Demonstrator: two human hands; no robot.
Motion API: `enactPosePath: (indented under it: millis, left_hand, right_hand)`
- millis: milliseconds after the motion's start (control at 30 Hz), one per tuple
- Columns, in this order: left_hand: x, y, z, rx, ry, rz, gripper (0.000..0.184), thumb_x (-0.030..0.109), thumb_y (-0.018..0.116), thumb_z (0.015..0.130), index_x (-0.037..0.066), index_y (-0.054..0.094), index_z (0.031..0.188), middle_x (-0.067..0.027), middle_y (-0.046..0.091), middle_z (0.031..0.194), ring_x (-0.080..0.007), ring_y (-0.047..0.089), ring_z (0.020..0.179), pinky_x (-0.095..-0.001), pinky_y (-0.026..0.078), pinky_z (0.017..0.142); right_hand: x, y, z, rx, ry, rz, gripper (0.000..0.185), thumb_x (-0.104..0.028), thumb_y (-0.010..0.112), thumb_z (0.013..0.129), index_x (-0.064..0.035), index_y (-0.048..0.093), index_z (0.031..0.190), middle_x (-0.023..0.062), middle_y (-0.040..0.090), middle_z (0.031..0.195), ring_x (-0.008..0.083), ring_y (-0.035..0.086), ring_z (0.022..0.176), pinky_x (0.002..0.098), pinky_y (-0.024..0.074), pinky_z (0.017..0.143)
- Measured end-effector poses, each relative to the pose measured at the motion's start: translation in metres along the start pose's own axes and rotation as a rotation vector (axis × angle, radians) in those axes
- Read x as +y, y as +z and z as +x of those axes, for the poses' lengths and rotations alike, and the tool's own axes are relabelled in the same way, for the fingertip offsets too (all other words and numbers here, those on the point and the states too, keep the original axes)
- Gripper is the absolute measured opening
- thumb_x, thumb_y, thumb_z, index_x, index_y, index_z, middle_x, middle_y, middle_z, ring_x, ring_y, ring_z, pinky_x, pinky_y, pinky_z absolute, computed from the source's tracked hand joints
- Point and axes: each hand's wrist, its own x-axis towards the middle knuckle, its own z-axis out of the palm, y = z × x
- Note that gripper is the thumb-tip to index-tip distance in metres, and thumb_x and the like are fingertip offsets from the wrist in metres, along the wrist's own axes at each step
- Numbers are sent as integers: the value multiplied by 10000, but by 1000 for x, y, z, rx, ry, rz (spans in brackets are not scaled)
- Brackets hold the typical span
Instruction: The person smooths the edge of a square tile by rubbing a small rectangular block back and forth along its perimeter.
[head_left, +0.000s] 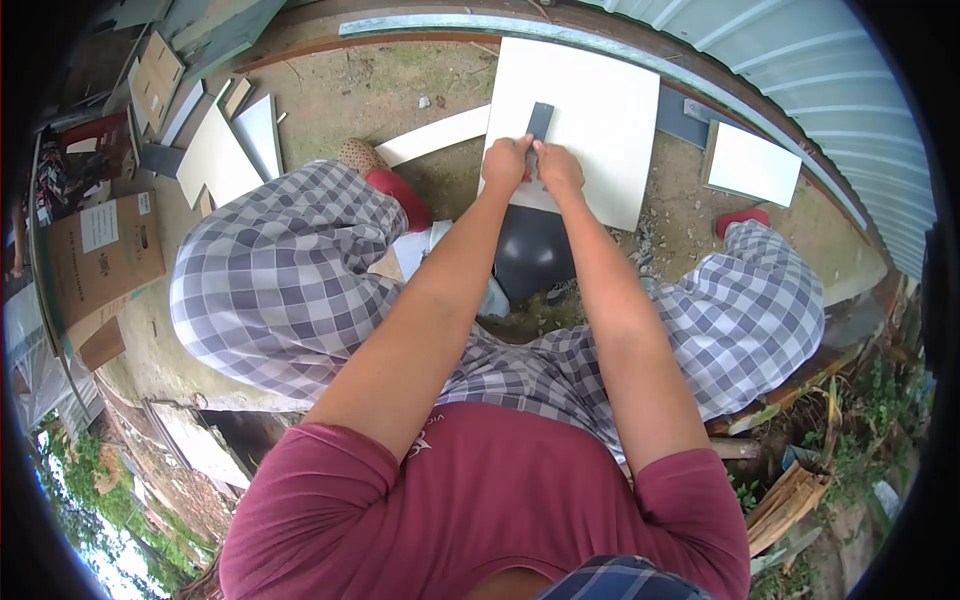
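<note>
A large white board (600,110) lies in front of me, its near edge over a dark, shiny rounded object (538,245) that I cannot name for sure. On the board is a narrow, flat dark grey bar (541,118), pointing away from me. My left hand (507,163) is closed at the near end of this bar, on its left side. Close against it on the right, my right hand (558,166) is closed at the same end, thumb toward the bar. Both palms are hidden from view.
A smaller white panel (755,165) lies to the right, near the corrugated metal sheet (800,60). Several cut board pieces (222,155) lie at the left, beyond a cardboard box (105,255). A long white strip (435,135) runs beside the board. Grey rubble (650,240) lies between my legs.
</note>
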Motion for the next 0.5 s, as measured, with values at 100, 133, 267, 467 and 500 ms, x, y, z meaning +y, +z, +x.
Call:
enactPosePath:
  millis: [100, 133, 267, 467, 500]
  left_hand:
    - [-24, 5, -18, 13, -53, -30, 482, 432, 544, 878, 2, 645, 683, -90, 606, 521, -206, 619, 463, -326, 500, 549]
    - [-30, 5, -24, 7, -33, 15, 479, 430, 542, 879, 2, 642, 688, -88, 602, 514, -206, 620, 467, -329, 498, 549]
    - [-52, 7, -31, -34, -75, -10, 478, 435, 533, 892, -2, 635, 727, -86, 611, 538, -203, 620, 465, -328, 501, 537]
    - [-54, -1, -42, -47, -159, -33, 477, 428, 537, 898, -15, 625, 746, -99, 622, 567, -200, 622, 462, -319, 506, 515]
    - [-56, -1, -42, -43, -160, -20, 472, 422, 541, 897, -18, 627, 750, -101, 621, 564, -201, 624, 463, -317, 506, 513]
  right_hand:
    - [16, 20, -22, -10, -22, 8, 451, -447, 384, 944, -103, 663, 1028, 146, 654, 1037, 340, 614, 987, 451, 487, 824]
    - [20, 24, -28, -20, -27, 4, 452, -448, 382, 945, -103, 661, 1032, 147, 653, 1039, 342, 615, 985, 454, 489, 820]
    - [26, 41, -41, 132, -63, -119, 476, -448, 373, 951, -84, 671, 884, 78, 665, 713, 300, 654, 818, 447, 503, 724]
    - [22, 37, -49, -63, -59, -98, 476, -457, 387, 943, -76, 658, 1030, 174, 649, 1027, 353, 619, 975, 459, 499, 798]
    - [23, 38, -49, -64, -59, -98, 476, -457, 387, 943, -76, 658, 1030, 174, 649, 1027, 353, 619, 975, 459, 499, 798]
